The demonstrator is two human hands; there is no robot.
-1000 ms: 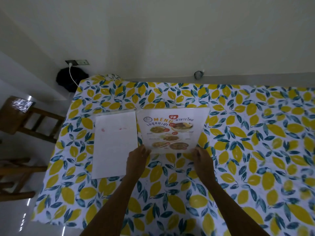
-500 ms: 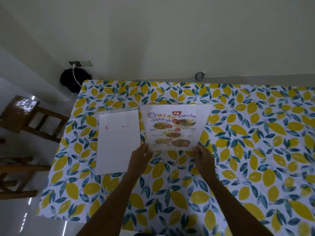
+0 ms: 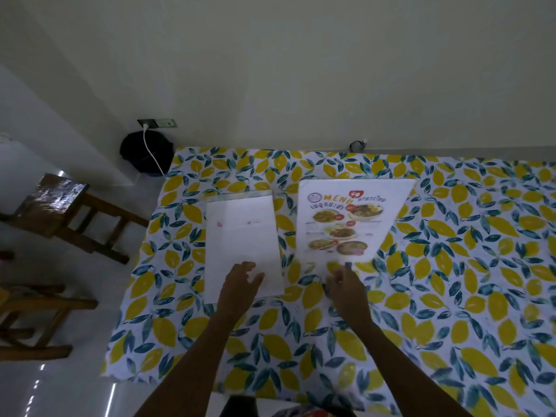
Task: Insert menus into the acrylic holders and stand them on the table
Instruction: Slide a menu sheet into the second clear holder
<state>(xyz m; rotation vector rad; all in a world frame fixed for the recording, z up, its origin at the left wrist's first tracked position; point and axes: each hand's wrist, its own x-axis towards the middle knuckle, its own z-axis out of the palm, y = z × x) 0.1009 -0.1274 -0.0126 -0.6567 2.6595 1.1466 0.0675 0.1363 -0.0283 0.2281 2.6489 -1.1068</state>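
A printed colour menu in a clear acrylic holder (image 3: pixel 346 221) stands on the lemon-print tablecloth (image 3: pixel 451 281), its face towards me. To its left a white sheet (image 3: pixel 240 236) lies flat and blank side up, with a clear edge showing along its far end. My left hand (image 3: pixel 240 285) hovers over the sheet's near right corner with its fingers spread and nothing in it. My right hand (image 3: pixel 346 288) is just in front of the holder's base, fingers loosely apart, not gripping it.
The table backs onto a pale wall. A dark round object (image 3: pixel 144 155) with a white cable sits at the far left corner. Wooden chairs (image 3: pixel 69 215) stand on the floor to the left. The cloth's near edge hangs just below my forearms.
Both hands have let go of the menu holder's lower corners. My left hand moved left onto the white sheet, and my right hand drew in towards the holder's base middle.
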